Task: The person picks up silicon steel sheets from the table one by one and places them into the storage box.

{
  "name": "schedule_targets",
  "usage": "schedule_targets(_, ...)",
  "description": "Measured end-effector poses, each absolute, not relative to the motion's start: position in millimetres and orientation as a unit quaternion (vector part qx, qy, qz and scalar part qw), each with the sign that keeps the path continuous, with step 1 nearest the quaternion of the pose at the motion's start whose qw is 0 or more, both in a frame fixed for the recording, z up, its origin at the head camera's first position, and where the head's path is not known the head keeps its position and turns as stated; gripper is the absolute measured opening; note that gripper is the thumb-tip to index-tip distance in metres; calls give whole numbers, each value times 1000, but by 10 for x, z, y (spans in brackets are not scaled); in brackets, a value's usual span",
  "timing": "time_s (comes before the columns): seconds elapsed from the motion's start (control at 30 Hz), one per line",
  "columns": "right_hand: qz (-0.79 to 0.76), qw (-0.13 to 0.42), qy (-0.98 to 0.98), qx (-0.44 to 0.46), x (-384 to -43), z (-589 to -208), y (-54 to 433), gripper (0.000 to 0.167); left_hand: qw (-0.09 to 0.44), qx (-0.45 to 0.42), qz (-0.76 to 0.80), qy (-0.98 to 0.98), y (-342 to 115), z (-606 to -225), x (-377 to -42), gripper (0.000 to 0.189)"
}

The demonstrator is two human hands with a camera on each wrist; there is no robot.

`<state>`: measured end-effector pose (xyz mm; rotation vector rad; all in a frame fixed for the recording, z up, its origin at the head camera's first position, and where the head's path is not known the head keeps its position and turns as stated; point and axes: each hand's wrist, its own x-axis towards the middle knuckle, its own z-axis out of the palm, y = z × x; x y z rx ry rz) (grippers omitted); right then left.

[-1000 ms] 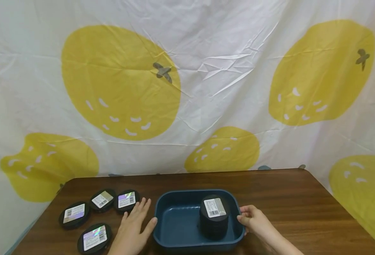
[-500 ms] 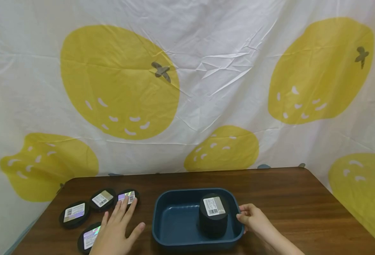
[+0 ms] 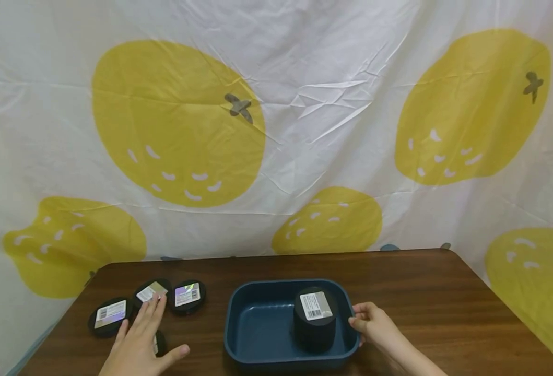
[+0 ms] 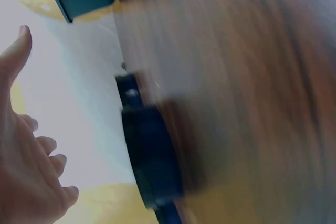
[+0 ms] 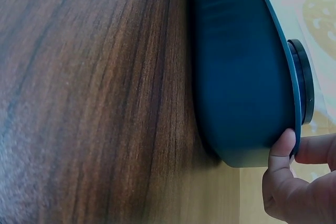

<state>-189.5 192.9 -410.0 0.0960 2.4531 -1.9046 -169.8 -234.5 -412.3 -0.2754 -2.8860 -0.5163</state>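
A dark blue rectangular tub [image 3: 259,334] stands on the table. Inside its right half is a black round stack [image 3: 316,334], with a white barcode label on top. My right hand [image 3: 380,329] pinches the tub's right rim between thumb and fingers, as the right wrist view confirms on the tub wall [image 5: 241,77]. My left hand [image 3: 137,339] is stretched out above the flat black round containers at the left, its fingers straight and the thumb apart. It partly hides a near container [image 3: 161,343] and the edge of a far one [image 3: 151,290]. The left wrist view shows this hand [image 4: 26,166] empty.
Two more labelled round containers, a left one [image 3: 110,317] and a right one [image 3: 187,296], lie on the brown wooden table [image 3: 412,282]. Behind the table hangs a white cloth [image 3: 332,130] printed with yellow fruit.
My left hand has moved left, from beside the tub to over the round containers, uncovering the right one. My right hand and the tub have stayed nearly in place.
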Motion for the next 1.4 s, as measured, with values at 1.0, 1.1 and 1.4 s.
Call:
schedule_targets(1.0, -610, 15, 791, 54, -1880, -4127, 1951, 30, 78, -160, -208, -962, -3121, -4571, -1834, 98)
schedule_targets(1.1, -609, 14, 791, 53, -1879, -4123, 1945, 30, 149, -182, -193, -953, -3170, -4642, -1847, 95)
schedule_targets(1.4, -615, 18, 788, 38, -1875, -4115, 1944, 31, 98, -133, -191, -968, -3220, -4607, -1840, 85)
